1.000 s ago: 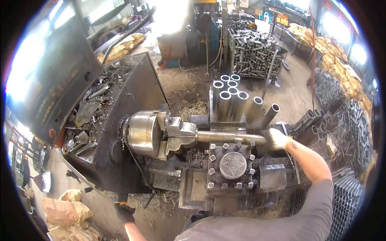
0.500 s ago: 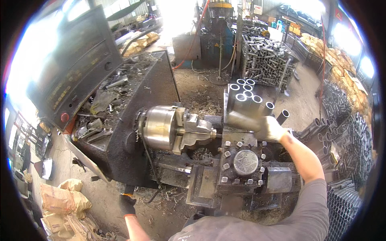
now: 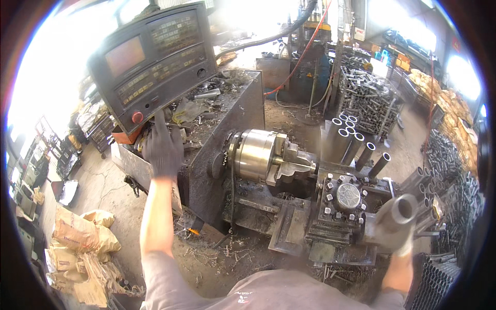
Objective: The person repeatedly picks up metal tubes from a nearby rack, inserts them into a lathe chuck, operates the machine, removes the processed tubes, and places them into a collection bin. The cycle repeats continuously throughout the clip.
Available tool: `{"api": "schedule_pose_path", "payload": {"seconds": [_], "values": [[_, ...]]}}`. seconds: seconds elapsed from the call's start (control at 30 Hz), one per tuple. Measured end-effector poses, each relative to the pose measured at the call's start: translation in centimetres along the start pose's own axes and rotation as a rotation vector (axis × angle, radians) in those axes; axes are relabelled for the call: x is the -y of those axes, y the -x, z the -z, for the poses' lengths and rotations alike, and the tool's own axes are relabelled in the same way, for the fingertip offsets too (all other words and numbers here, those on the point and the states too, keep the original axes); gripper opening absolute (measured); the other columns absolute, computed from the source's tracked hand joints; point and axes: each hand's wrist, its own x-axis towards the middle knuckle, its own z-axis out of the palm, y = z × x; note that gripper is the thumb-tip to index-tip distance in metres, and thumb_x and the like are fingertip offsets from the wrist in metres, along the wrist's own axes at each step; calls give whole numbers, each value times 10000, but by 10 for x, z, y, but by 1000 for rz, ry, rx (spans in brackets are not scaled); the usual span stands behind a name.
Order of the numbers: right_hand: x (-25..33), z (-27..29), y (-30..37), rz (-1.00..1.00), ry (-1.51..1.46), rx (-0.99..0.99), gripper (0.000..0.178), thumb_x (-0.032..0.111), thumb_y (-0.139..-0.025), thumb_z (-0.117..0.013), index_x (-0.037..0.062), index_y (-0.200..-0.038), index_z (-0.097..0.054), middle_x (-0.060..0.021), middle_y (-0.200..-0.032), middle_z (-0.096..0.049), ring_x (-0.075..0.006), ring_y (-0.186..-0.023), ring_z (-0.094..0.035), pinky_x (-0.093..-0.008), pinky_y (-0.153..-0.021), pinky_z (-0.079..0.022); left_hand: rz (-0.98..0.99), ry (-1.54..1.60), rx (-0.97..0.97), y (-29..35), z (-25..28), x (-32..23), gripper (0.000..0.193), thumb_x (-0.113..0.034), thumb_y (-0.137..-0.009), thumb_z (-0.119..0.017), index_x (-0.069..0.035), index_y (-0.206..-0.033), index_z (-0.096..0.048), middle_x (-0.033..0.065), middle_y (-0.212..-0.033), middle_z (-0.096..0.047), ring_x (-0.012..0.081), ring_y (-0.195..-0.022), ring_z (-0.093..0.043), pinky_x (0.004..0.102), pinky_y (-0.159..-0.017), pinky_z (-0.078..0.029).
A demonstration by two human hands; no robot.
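Observation:
My left hand (image 3: pixel 163 147), in a dark glove, is raised at the lower edge of the lathe's control panel (image 3: pixel 155 57). Its index finger points up near the panel's buttons, close to a red knob (image 3: pixel 137 117); contact cannot be made out. The hand holds nothing. My right hand (image 3: pixel 405 243), in a pale glove and blurred, grips a short metal tube (image 3: pixel 398 214) at the right of the tool post (image 3: pixel 347 196). The tube's open end tilts upward. Left of the tool post is the shiny lathe chuck (image 3: pixel 253 155) with its stepped jaws.
Several tubes (image 3: pixel 351 142) stand upright behind the tool post. More tubes (image 3: pixel 423 181) sit at the right, beside heaps of metal parts (image 3: pixel 454 196). Metal chips and scraps cover the machine's top (image 3: pixel 206 101). Paper sacks (image 3: pixel 77 232) lie on the floor at the left.
My left hand has risen from low beside the machine to the control panel. My right hand has moved from above the standing tubes down and right, holding a tube. The view has turned left.

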Motion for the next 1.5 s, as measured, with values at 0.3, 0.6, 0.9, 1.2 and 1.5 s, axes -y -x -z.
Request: {"api": "schedule_pose_path", "payload": {"seconds": [0.3,0.6,0.9,1.2,1.5], "values": [[-79,-54,94,-49,740,357,555,201,-686,-926,9,-1166,-724,-198,-1038,-777,-353,-945,-779,-413,-826,-629,5,50,-72,-32,-9,-16,635,-385,-1066,-535,-154,-1634,-371,212,-1272,-741,457,-1111,-724,572,-908,-564],[-128,-24,133,-329,681,480,454,229,-776,-807,39,-1178,-717,-216,-1006,-762,-404,-955,-749,-448,-857,-598,378,305,963,478,25,-4,350,-394,-1004,-607,-102,-1166,-712,277,-1004,-734,448,-1016,-723,535,-845,-567],[-186,-44,148,-113,785,870,450,341,-771,-819,107,-1140,-714,-187,-1029,-762,-399,-982,-737,-480,-867,-589,922,107,1684,884,287,110,453,-395,-1027,-567,-62,-1297,-715,150,-1336,-654,367,-1200,-615,456,-996,-501],[-189,-228,244,153,700,1508,431,304,-750,-824,112,-1115,-702,-178,-995,-761,-421,-964,-733,-490,-858,-586,1599,187,798,905,376,30,599,-565,-911,-655,-124,-1303,-757,175,-1355,-723,363,-1295,-664,463,-1095,-503],[-180,-393,489,662,402,2188,422,309,-803,-836,119,-1140,-667,-206,-1034,-755,-452,-981,-720,-523,-847,-573,1826,-178,1030,1127,523,-61,539,-460,-996,-507,-83,-1295,-749,178,-1324,-737,364,-1227,-700,442,-1050,-539]]}}
